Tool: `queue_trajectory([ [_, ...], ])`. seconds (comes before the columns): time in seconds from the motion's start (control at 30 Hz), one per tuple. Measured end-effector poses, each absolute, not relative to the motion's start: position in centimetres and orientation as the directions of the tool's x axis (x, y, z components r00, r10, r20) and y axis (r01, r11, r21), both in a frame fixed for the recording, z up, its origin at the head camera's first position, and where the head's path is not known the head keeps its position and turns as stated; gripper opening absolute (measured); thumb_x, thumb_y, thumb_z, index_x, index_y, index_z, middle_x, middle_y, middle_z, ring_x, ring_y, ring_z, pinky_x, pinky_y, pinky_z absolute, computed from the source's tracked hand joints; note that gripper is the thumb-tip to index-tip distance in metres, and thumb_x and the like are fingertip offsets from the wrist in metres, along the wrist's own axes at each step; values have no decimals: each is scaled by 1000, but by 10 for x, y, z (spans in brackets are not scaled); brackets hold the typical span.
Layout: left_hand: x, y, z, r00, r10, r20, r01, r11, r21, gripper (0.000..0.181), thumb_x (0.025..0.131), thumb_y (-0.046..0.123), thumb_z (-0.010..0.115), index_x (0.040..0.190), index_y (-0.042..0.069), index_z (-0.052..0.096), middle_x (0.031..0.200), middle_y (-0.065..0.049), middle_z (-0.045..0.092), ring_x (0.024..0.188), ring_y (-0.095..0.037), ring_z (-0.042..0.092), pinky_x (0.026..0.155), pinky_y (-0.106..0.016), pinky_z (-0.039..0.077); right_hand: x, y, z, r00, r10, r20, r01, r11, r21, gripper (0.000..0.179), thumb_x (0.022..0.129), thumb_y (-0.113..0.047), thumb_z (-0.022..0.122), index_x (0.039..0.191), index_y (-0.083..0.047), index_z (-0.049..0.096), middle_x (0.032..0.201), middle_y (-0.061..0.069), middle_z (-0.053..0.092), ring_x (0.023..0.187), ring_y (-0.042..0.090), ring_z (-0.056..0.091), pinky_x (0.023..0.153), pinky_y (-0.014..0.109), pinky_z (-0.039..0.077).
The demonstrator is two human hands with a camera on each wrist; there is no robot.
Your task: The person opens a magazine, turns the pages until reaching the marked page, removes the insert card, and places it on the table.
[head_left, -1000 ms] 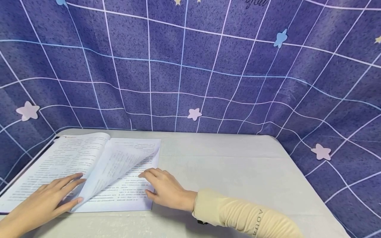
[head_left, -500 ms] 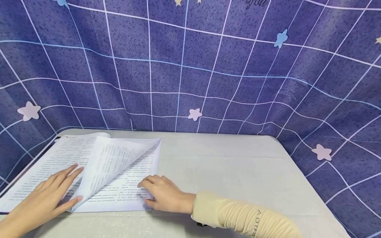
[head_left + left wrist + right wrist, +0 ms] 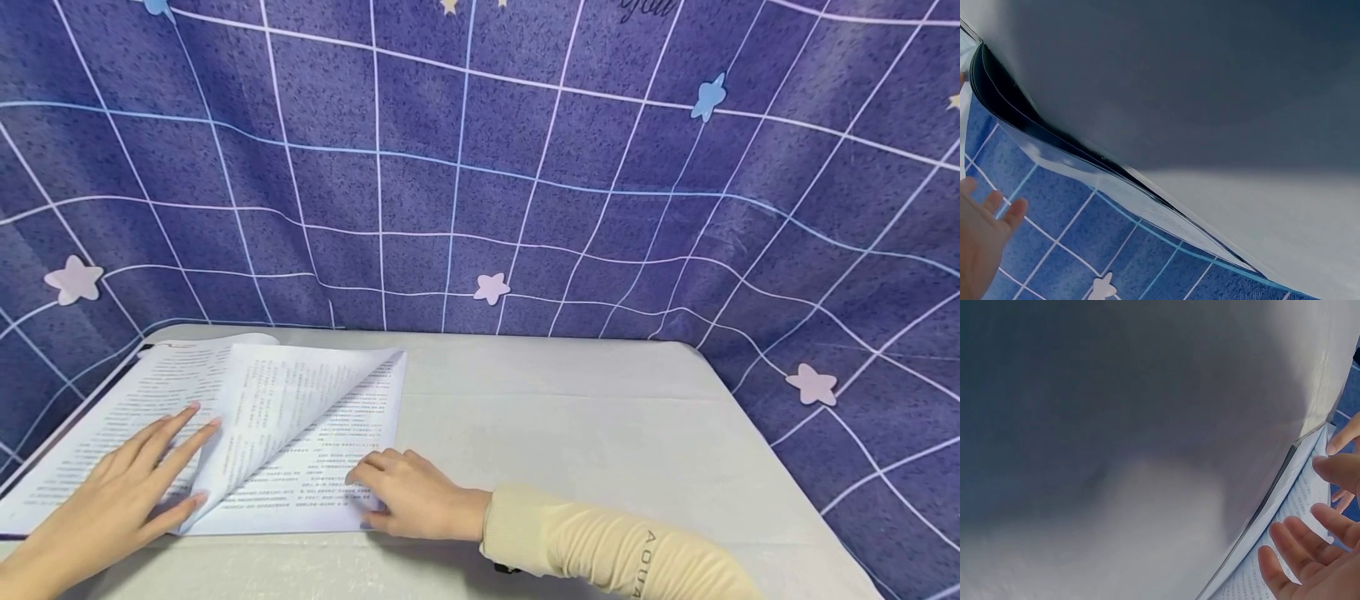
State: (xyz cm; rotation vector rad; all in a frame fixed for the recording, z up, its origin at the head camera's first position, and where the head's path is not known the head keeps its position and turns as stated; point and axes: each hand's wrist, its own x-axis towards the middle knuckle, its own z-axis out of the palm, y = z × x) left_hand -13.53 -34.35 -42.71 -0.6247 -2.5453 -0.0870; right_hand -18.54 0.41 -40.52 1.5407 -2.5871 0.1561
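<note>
An open book (image 3: 120, 412) with printed text lies on the left of the table. One leaf (image 3: 273, 396) is partly turned, its near part folded leftward in a diagonal curl and its far right corner still near the right edge. My left hand (image 3: 112, 487) rests over the left page, fingers spread, its thumb beside the leaf's near end. At the lower right of the right-hand page (image 3: 330, 479) is my right hand (image 3: 416, 496), with loosely bent fingers. In the right wrist view, the right fingers (image 3: 1297, 547) hold nothing.
A pale cloth covers the table (image 3: 570, 433), whose far edge meets a purple-blue curtain (image 3: 480, 167) with grid lines and stars. The right arm wears a cream sleeve (image 3: 600, 533).
The leaf has swung further left over the left-hand page. My left fingers have shifted slightly up the page, and my right hand has slid a little toward the near edge.
</note>
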Motion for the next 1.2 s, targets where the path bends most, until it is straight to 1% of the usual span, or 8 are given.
queue_trajectory([
  [0.1, -135, -342, -427, -767, 420, 485, 454, 889, -53, 64, 83, 46, 59, 138, 20, 40, 149, -11, 25, 138, -29, 19, 99, -64, 22, -185, 4, -406, -470, -870, 149, -881, 473, -18, 42, 82, -38, 65, 119, -23, 53, 113, -9, 58, 89, -1, 50, 68, 9, 34],
  [0.43, -136, -343, -429, -753, 450, 479, 480, 875, -66, 51, 87, 42, 54, 134, 26, 45, 147, -11, 30, 138, -32, 18, 88, -64, 29, -184, 3, -408, -466, -878, 111, -883, 469, -3, 42, 81, -39, 66, 118, -24, 54, 111, -10, 58, 89, 0, 51, 67, 10, 35],
  [0.6, -136, -345, -432, -742, 458, 490, 490, 869, -71, 46, 91, 44, 49, 133, 27, 46, 146, -10, 32, 138, -31, 18, 91, -64, 27, -183, 3, -407, -471, -877, 90, -881, 472, -12, 42, 81, -39, 66, 118, -24, 53, 114, -9, 58, 95, 1, 52, 76, 15, 41],
  [0.77, -137, -347, -434, -739, 459, 494, 490, 869, -74, 44, 91, 41, 50, 133, 28, 47, 146, -9, 32, 138, -29, 19, 81, -58, 31, -182, 3, -406, -480, -875, 66, -877, 479, -21, 42, 81, -39, 66, 118, -25, 53, 115, -9, 57, 99, 3, 52, 84, 22, 45],
  [0.93, -136, -347, -436, -747, 451, 489, 484, 873, -66, 45, 90, 40, 51, 133, 26, 47, 146, -10, 32, 138, -30, 19, 91, -63, 28, -181, 3, -406, -479, -876, 54, -878, 478, -24, 42, 81, -41, 65, 118, -25, 53, 113, -10, 57, 99, 3, 51, 86, 25, 45],
  [1.07, -134, -345, -437, -779, 413, 472, 454, 891, -31, 55, 84, 42, 60, 135, 25, 45, 149, -9, 28, 140, -29, 15, 109, -60, 10, -181, 3, -407, -486, -873, 40, -874, 486, -16, 41, 81, -44, 64, 116, -26, 54, 114, -11, 57, 102, 4, 51, 89, 28, 45],
  [1.13, -133, -345, -437, -791, 399, 463, 440, 898, -22, 62, 80, 44, 64, 136, 26, 43, 150, -8, 25, 140, -29, 13, 111, -58, 5, -180, 2, -407, -492, -870, 35, -871, 492, -6, 40, 81, -46, 64, 114, -26, 55, 113, -11, 57, 104, 4, 51, 91, 30, 45],
  [1.2, -133, -345, -438, -793, 394, 465, 430, 902, -30, 67, 76, 47, 66, 136, 26, 43, 150, -8, 25, 140, -30, 14, 110, -59, 6, -180, 1, -408, -498, -866, 30, -867, 499, 1, 39, 81, -47, 63, 113, -26, 55, 112, -12, 57, 104, 4, 50, 92, 32, 45],
])
